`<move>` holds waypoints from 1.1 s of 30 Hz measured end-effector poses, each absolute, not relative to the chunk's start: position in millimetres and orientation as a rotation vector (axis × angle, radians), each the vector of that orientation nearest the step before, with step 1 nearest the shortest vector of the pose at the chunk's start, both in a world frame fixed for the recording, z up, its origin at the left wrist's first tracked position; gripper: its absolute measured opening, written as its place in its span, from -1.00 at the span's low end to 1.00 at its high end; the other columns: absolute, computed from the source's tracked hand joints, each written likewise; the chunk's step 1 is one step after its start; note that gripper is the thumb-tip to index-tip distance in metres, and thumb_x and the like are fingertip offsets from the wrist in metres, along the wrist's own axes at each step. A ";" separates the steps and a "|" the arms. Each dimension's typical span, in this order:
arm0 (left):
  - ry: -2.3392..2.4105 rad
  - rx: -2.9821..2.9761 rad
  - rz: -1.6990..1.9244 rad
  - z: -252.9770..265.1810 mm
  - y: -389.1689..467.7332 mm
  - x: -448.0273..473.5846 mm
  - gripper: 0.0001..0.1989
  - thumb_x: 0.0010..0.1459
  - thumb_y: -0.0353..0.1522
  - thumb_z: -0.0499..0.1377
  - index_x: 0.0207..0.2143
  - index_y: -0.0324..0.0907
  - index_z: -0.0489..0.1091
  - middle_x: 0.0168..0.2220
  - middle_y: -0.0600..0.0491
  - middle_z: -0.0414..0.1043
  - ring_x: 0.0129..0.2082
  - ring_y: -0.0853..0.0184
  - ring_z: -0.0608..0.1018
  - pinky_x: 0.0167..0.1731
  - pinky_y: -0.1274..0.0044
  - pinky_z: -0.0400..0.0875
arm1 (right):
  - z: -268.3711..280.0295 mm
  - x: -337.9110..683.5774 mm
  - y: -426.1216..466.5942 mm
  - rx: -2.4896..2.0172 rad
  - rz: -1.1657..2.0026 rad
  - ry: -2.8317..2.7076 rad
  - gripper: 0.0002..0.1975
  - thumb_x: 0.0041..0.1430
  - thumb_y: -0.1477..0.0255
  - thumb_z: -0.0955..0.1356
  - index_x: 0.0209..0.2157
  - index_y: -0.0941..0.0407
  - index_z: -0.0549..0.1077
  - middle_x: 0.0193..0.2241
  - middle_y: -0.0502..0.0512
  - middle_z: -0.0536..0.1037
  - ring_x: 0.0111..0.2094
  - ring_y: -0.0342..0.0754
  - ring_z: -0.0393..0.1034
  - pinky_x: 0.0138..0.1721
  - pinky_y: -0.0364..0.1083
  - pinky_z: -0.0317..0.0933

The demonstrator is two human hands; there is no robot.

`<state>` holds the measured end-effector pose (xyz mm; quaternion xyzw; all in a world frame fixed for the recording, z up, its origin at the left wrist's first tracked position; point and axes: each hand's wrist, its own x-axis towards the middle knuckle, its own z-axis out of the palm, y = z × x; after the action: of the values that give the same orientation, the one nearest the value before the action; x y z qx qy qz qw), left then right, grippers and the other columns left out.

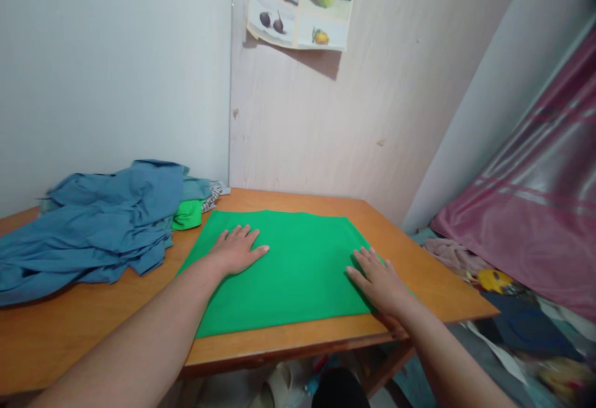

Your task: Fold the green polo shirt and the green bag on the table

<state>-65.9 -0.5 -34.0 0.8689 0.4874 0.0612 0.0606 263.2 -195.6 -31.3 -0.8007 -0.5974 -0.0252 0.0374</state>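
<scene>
A smooth green cloth (298, 277) lies flat on the wooden table (246, 347), its near edge close to the table's front edge. On the left part of the cloth rests my left hand (236, 251), palm down with the fingers spread. My right hand (378, 281) lies palm down near the cloth's right edge, its fingers also apart. Neither hand grips anything. Whether the cloth is one layer or folded, I cannot tell.
Crumpled blue cloth (102, 222) is heaped on the table's left side, beside a small bright green cloth (187, 215). Fruit pictures (300, 4) hang on the wall behind. To the right, a pink curtain (526, 222) hangs over assorted clutter.
</scene>
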 end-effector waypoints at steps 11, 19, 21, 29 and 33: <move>1.457 2.627 0.186 -31.4 -6.3 -66.2 -0.11 0.20 0.22 -0.23 0.37 -0.15 0.03 0.40 -0.17 -0.14 0.39 -0.03 -0.08 0.26 0.07 -0.16 | -41.8 295.9 -147.8 -2.628 -0.032 -1.674 -0.25 0.31 -0.03 0.02 0.33 0.15 0.13 0.35 0.24 0.07 0.37 0.24 -0.14 0.24 0.45 -0.26; 1.472 2.627 0.173 -32.1 -6.3 -67.3 -0.12 0.19 0.23 -0.24 0.37 -0.10 0.02 0.40 -0.12 -0.14 0.39 -0.02 -0.08 0.26 0.07 -0.16 | -30.1 251.6 -84.4 -2.378 0.147 -1.978 -0.17 0.27 -0.12 -0.04 0.37 0.11 0.02 0.40 0.14 -0.10 0.40 0.14 -0.32 0.31 0.28 -0.29; 1.471 2.623 0.165 -31.5 -7.2 -67.9 -0.12 0.19 0.23 -0.24 0.37 -0.10 0.02 0.40 -0.11 -0.14 0.39 -0.01 -0.09 0.27 0.08 -0.17 | -33.3 256.5 -70.0 -2.388 0.169 -1.968 -0.16 0.27 -0.11 -0.04 0.38 0.15 -0.01 0.40 0.16 -0.11 0.40 0.13 -0.32 0.31 0.27 -0.27; 1.455 2.615 0.162 -28.8 -10.5 -70.8 -0.11 0.19 0.24 -0.26 0.37 -0.08 0.01 0.41 -0.09 -0.15 0.39 0.01 -0.11 0.28 0.09 -0.17 | -57.8 317.0 -42.5 -2.547 0.051 -1.734 -0.15 0.27 -0.10 -0.04 0.39 0.16 -0.04 0.40 0.20 -0.10 0.39 0.18 -0.24 0.31 0.25 -0.23; 1.462 2.617 0.166 -28.2 -11.7 -70.9 -0.13 0.20 0.23 -0.26 0.37 -0.08 0.02 0.41 -0.09 -0.14 0.39 0.03 -0.10 0.28 0.11 -0.17 | -60.6 319.0 -40.8 -2.548 0.046 -1.714 -0.14 0.25 -0.11 -0.05 0.38 0.15 -0.02 0.39 0.22 -0.07 0.38 0.18 -0.21 0.31 0.24 -0.24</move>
<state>-70.9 -11.7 -28.2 0.8695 0.4859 0.0550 0.0698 319.0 -40.8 -60.6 -0.8291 -0.5577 0.0150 0.0352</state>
